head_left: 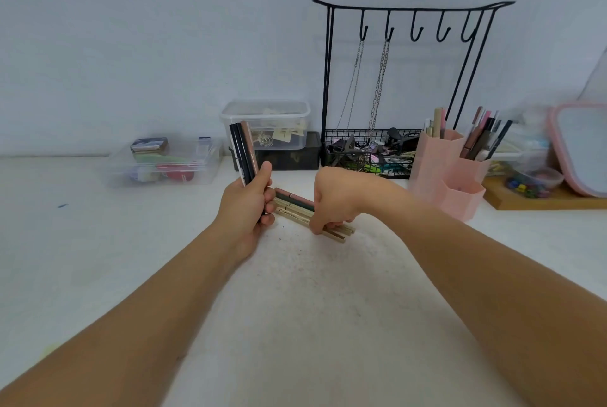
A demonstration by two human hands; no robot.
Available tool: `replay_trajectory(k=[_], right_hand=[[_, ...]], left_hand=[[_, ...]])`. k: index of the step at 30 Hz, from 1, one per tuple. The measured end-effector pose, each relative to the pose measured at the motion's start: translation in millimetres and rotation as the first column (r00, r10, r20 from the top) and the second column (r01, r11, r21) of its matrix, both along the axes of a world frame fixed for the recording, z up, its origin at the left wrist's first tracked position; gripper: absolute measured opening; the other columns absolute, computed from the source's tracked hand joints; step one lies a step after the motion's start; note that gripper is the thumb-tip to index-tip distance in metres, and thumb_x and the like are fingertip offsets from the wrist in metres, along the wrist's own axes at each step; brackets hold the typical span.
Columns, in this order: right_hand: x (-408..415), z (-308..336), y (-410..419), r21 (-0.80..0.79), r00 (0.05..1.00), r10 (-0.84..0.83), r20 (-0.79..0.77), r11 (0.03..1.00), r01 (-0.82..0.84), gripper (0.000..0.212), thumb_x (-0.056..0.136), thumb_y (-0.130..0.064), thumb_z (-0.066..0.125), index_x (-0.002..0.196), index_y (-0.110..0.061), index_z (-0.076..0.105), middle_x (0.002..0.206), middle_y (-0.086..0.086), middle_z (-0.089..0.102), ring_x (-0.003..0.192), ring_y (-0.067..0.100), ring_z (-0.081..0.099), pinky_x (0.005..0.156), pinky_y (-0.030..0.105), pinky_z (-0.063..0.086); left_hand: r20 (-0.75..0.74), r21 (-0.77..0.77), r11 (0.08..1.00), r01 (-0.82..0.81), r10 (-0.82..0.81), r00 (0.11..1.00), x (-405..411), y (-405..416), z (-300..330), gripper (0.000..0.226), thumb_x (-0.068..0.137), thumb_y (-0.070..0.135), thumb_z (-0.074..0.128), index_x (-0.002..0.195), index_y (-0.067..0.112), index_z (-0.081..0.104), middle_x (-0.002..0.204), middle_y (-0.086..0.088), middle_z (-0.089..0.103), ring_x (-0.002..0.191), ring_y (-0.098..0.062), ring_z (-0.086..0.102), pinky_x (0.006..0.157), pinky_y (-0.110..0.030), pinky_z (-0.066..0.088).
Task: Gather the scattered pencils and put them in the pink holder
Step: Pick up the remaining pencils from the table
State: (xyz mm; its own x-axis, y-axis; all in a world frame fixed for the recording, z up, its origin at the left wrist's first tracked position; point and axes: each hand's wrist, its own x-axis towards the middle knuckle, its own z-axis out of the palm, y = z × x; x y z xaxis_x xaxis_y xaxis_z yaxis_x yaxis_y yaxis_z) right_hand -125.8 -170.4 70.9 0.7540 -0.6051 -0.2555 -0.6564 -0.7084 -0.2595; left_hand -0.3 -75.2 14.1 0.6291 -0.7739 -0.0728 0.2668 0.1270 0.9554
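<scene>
Head view: the left hand (247, 206) grasps an upright bundle of pencils (243, 150). The right hand (335, 199) presses fingertips on loose pencils (295, 207) lying on the table (295, 308), apparently pinching one. The pink holder (450, 176) stands just right of them.

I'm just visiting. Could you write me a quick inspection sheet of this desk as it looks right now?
Surface: white table, faintly smudged.
Job's things: several pencils lying together; pink holder at right already holds some.
Clutter: clear boxes, black hook rack with chains, wire basket, mirror.
Hands: left hand grips an upright bundle; right hand pinches the lying pencils.
Cables: nothing seen.
Surroundings: plain white wall.
</scene>
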Motion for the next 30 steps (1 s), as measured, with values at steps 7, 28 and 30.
replay_trajectory(k=[7,28,30], right_hand=[[-11.9,12.5,-6.7,0.235,0.975,-0.069,0.213,0.972,0.017,0.009,0.079,-0.006,0.079,0.085,0.002,0.078,0.066,0.008,0.071,0.058,0.015,0.063,0.056,0.020,0.054],[9.7,-10.2,14.7,0.372,0.666,-0.161,0.729,0.909,-0.188,0.019,0.078,0.000,0.082,0.087,0.012,0.072,0.074,0.029,0.071,0.056,0.023,0.065,0.050,0.019,0.052],[8.6,-9.6,13.0,0.360,0.677,-0.145,0.722,0.914,-0.189,0.018,0.079,-0.004,0.083,0.088,0.007,0.073,0.074,0.026,0.072,0.056,0.018,0.064,0.048,0.019,0.047]], left_hand=[[-0.032,-0.013,1.000,-0.021,0.020,0.999,-0.7,0.1,2.1,0.030,0.097,0.041,0.064,0.086,0.017,0.050,0.054,0.007,0.042,0.047,-0.008,0.037,0.039,-0.018,0.029],[0.016,-0.029,0.983,0.183,-0.182,0.983,-8.7,3.8,3.1,0.035,0.099,0.045,0.056,0.095,0.014,0.072,0.063,-0.003,0.056,0.052,-0.010,0.048,0.036,-0.018,0.025],[0.018,-0.011,0.987,0.160,-0.160,0.987,-9.1,4.2,4.6,0.035,0.102,0.043,0.053,0.098,0.012,0.070,0.064,-0.004,0.057,0.051,-0.011,0.052,0.036,-0.019,0.028]])
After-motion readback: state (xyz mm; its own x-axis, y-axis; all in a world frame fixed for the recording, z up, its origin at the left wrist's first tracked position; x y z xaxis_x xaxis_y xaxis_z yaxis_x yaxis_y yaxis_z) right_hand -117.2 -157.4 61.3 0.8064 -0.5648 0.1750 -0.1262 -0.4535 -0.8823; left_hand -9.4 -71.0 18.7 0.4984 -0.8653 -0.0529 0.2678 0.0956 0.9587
